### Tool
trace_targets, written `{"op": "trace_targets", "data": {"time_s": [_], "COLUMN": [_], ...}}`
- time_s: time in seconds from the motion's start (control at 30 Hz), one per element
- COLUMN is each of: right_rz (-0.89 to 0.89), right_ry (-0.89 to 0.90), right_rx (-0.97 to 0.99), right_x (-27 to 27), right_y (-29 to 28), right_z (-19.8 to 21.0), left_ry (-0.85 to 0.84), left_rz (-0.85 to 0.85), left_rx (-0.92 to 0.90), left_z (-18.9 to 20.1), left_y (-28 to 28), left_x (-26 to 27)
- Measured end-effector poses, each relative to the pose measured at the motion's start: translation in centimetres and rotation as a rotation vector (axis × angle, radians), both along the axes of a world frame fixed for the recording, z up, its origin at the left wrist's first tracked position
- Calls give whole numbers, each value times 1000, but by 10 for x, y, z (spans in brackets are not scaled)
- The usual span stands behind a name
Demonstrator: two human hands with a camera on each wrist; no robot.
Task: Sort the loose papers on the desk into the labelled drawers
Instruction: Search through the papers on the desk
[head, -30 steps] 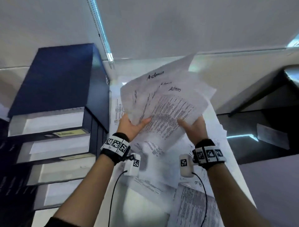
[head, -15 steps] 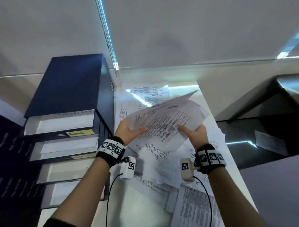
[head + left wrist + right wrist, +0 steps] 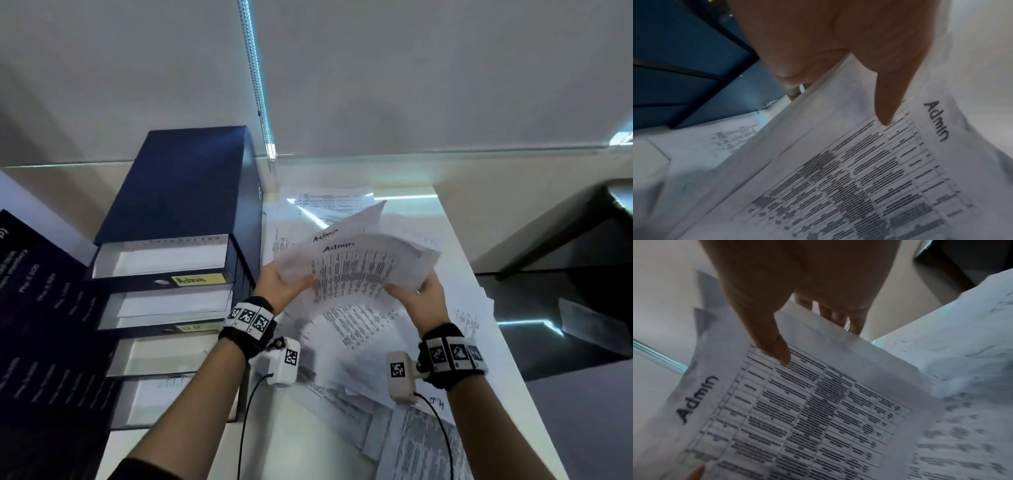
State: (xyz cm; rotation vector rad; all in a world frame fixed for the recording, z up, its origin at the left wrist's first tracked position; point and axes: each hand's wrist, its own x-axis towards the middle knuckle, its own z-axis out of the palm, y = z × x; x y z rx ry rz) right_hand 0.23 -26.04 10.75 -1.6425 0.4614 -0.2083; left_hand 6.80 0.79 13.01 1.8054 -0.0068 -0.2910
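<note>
While both hands, left hand (image 3: 286, 286) and right hand (image 3: 419, 296), pinch the Admin sheets (image 3: 356, 270) beside the drawer unit (image 3: 178, 212), its Admin-labelled drawer (image 3: 161, 262) likely awaits them.

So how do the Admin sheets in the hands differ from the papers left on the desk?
The Admin sheets are lifted and bowed, pinched at their edges between the left hand and the right hand; the loose papers lie flat and scattered on the desk. The held stack is roughly aligned; the desk papers overlap at many angles. Both are white printed sheets.
</note>
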Motion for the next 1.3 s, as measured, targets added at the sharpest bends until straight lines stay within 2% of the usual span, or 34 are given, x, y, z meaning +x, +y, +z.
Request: {"op": "trace_targets", "data": {"time_s": [0.07,0.17,0.27,0.43,0.5,0.63,0.77,0.93,1.0,1.07,1.13,1.23,1.3], "right_rz": [31,105,110,219,296,413,549,658,639,558,513,563,573], "right_ry": [107,155,111,-58,-104,-185,-106,74,86,129,177,251,256], "right_rx": [-11,-87,-100,-74,-72,-28,56,136,178,182,280,446,470], "right_x": [-1,2,5,6,5,4,4,-11,-15,-13,-7,3,5], "right_y": [4,10,15,32,54,121,188,252,269,278,282,284,286], "right_z": [-15,-21,-6,45,68,98,107,78,71,71,70,71,72], "left_ry": [36,27,-23,-116,-131,-160,-159,-78,-13,38,101,138,134], "left_rz": [-48,-60,-69,-63,-14,149,328,491,473,439,385,347,383], "left_rx": [74,81,32,-44,-86,-155,-213,-297,-217,-60,-3,-78,-222], "left_z": [-11,-9,6,64,89,114,128,115,100,82,66,64,78], "left_y": [-3,-14,-13,23,45,101,159,228,251,263,264,264,269], "left_x": [-6,-14,-20,-27,-34,-51,-75,-94,-99,-112,-133,-155,-157]}}
